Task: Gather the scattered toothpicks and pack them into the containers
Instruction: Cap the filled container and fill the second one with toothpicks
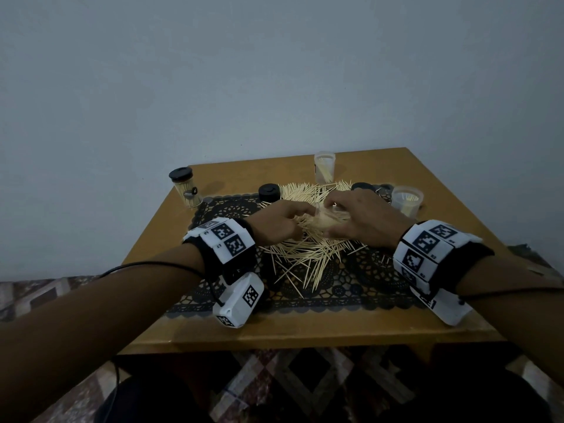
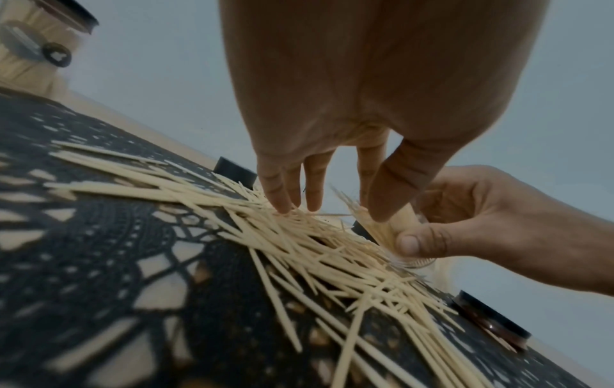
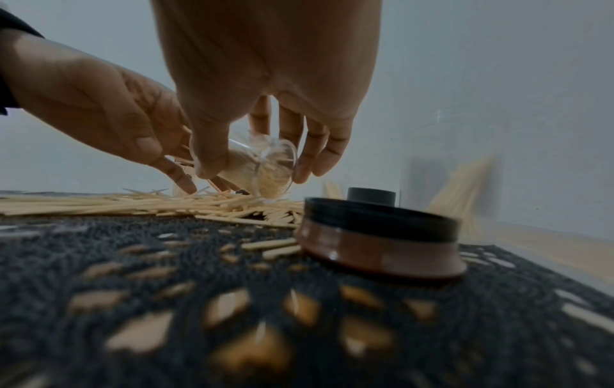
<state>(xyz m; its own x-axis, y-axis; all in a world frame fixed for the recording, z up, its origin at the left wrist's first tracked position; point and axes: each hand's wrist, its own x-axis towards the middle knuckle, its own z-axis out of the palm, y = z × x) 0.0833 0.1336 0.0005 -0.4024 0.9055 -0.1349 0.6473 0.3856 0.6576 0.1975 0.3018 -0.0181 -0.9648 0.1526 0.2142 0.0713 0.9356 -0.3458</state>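
Note:
Pale toothpicks (image 1: 305,254) lie in a loose heap on a black lace mat (image 1: 351,288). My right hand (image 1: 334,216) grips a clear container (image 3: 275,178), tipped on its side just above the heap and packed with toothpicks. My left hand (image 1: 300,216) is at the container's mouth. Its thumb and forefinger pinch a small bundle of toothpicks (image 2: 360,212), and its other fingertips (image 2: 285,204) touch the heap. From the left wrist, my right hand (image 2: 432,231) is wrapped around the container.
A closed container with a black lid (image 1: 185,190) stands at the far left. Two open clear containers (image 1: 324,167) (image 1: 406,200) hold toothpicks at the back and right. Loose black lids (image 1: 269,192) (image 3: 382,236) lie on the mat. The wooden table (image 1: 305,331) stands against a wall.

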